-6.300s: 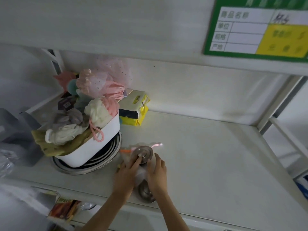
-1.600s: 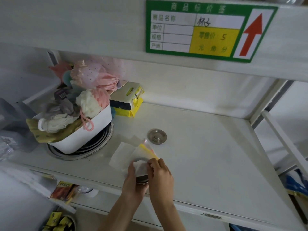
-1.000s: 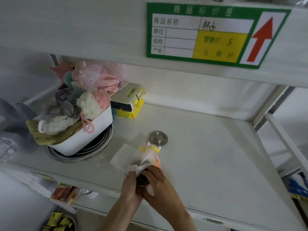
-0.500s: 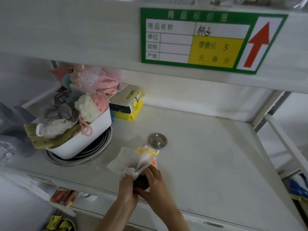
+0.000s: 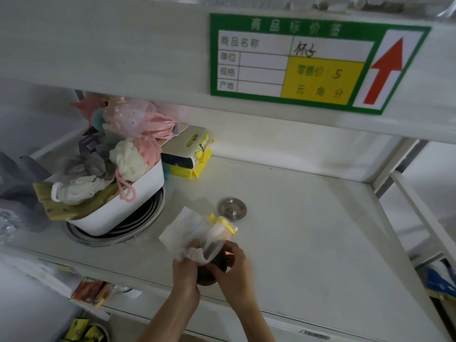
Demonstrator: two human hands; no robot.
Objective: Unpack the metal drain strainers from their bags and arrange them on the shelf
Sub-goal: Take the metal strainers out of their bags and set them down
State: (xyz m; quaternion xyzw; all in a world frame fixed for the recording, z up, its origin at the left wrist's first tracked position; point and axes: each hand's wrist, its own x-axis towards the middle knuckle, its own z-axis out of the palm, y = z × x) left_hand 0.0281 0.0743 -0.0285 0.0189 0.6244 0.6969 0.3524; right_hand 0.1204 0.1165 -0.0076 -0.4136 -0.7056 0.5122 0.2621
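A round metal drain strainer point(image 5: 232, 209) lies unpacked on the white shelf point(image 5: 308, 230), just beyond my hands. Near the shelf's front edge my left hand point(image 5: 185, 274) pinches a clear plastic bag point(image 5: 197, 234) with a yellow strip at its top. My right hand point(image 5: 233, 270) grips a second, dark-looking strainer point(image 5: 209, 272) at the bag's mouth. Fingers and bag hide most of that strainer, so only its lower rim shows. An emptied clear bag seems to lie flat under the held one.
A white tub point(image 5: 118, 206) heaped with mesh bath sponges sits on a stack of metal rings point(image 5: 123, 230) at the left. Yellow packs point(image 5: 192, 159) lie behind it. The upper shelf edge carries a green price label point(image 5: 308, 62). A shelf post point(image 5: 394, 164) rises at right.
6.3 s ago both strainers lay bagged under my hands; one now sits bare on the shelf. In the last second the bag has been pulled up and left off the second strainer.
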